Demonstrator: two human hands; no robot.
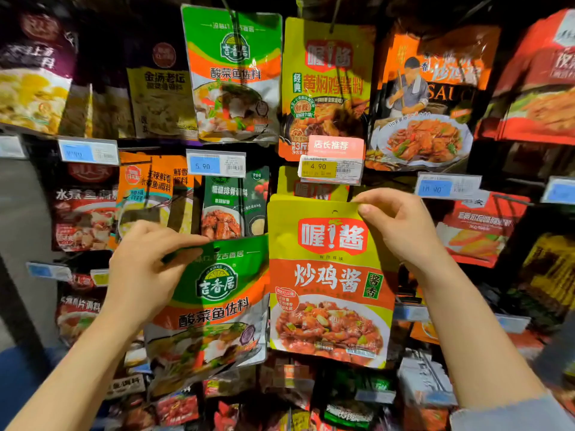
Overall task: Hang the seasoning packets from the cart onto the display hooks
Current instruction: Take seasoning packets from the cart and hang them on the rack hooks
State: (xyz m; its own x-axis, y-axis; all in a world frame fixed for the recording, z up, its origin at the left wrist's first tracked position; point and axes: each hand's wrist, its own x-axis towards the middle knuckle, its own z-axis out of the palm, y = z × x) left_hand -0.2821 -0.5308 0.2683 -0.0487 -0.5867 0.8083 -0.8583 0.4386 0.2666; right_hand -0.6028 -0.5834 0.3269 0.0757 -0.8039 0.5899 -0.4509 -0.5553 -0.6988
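The yellow packet (329,284), a flat glossy pouch with an orange band and a photo of stir-fried chicken on a white plate, was held up in front of the display rack at centre right, its top right corner pinched between the thumb and curled fingers of the right hand (401,225). A small hang hole sat at its top edge, and its red badge read 喔!酱 above 炒鸡酱. Just left of it, edges touching or overlapping, the green packet (214,306) tilted to the right; the left hand (146,269) gripped its top left corner with fingers closed round the edge. It had a green top, an orange stripe, a round 吉香居 logo and the words 酸菜鱼佐料 over a picture of fish soup. Behind the yellow one, another yellow pouch (311,188) of the same brand hung partly hidden. Higher up hung a matching green pouch (233,76) and a yellow 黄焖鸡酱料 pouch (326,88). Below them, a blue price tag (214,164) read 5.90 and a yellow price tag (329,169) read 4.90 under a pink label (334,146) saying 店长推荐. Further right hung an orange pouch (429,98) with "SAU" readable; other packets around were blurred.
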